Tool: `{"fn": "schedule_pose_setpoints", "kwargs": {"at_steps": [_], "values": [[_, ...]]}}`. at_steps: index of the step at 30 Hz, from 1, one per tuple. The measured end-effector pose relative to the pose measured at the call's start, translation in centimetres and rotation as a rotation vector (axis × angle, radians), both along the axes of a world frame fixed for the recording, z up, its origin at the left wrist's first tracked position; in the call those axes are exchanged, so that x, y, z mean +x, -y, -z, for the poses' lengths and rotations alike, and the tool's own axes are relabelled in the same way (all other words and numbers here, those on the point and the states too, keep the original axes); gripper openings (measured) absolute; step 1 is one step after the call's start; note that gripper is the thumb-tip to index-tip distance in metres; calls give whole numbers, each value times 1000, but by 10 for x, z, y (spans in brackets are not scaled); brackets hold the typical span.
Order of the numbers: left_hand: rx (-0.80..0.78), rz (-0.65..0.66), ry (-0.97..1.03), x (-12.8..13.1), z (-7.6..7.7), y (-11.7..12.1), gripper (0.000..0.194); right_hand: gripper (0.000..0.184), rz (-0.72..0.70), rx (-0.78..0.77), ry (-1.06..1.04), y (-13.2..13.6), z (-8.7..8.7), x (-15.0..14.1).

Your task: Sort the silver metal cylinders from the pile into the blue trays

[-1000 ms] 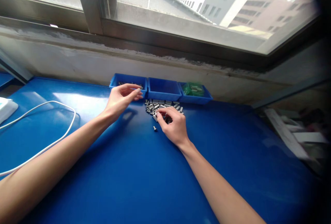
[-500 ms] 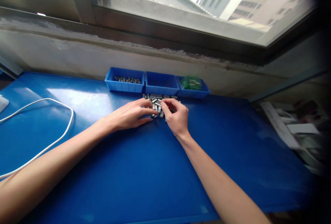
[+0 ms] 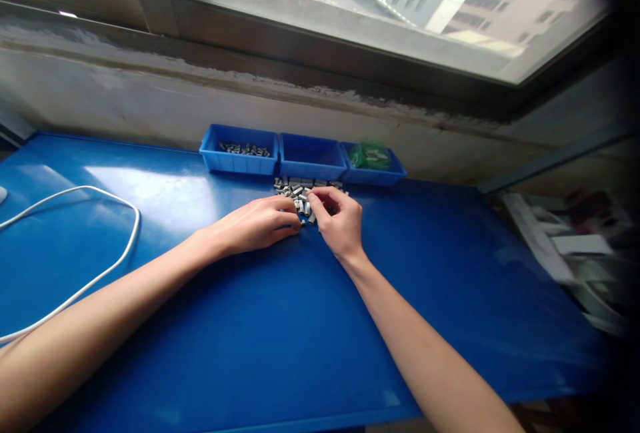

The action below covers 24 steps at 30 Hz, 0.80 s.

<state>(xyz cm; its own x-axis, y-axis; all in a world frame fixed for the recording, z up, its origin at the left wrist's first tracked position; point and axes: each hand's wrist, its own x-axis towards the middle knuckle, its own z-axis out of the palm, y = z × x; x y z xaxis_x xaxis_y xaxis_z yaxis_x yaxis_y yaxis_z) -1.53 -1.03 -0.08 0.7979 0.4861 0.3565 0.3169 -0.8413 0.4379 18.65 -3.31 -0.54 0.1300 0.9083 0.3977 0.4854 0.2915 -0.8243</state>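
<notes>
A pile of small silvery metal pieces (image 3: 301,207) lies on the blue table between my hands. My left hand (image 3: 260,223) is at the pile's left edge, its fingers curled and closed. At its thumb and fingertips shows a tiny metal part (image 3: 303,222). Over the pile's right side is my right hand (image 3: 340,220), thumb and forefinger pinched together at a short metal piece (image 3: 307,196). Its other fingers curl in and hide some of the heap.
Behind the pile stand three blue bins: the left bin (image 3: 240,164) contains small metal parts, the middle bin (image 3: 313,170) shows its bare inside, and the right bin (image 3: 397,176) has a green plastic bag (image 3: 370,156). A white cable (image 3: 134,233) loops across the table's left side.
My left hand's fingers, spread over the pile before, have drawn together at its near left edge. My right hand stays almost where it was, still pinching.
</notes>
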Motion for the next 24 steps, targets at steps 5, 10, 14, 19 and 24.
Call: {"fn": "schedule_pose_setpoints", "kwargs": {"at_steps": [5,10,14,19,24], "values": [[-132,-15,59,-1,-4,-1,11,18,7,-13,-23,0,-1,0],[-109,-60,35,0,-1,1,27,17,28,-15,-70,0,-1,0],[-60,-66,-27,1,-1,3,28,18,30,-21,-63,-1,-1,0],[-63,-2,-21,0,-4,4,19,19,20,-24,-46,-1,-1,0],[-31,-12,-25,2,-6,6,18,20,18,-37,-43,-1,-1,-1]]}}
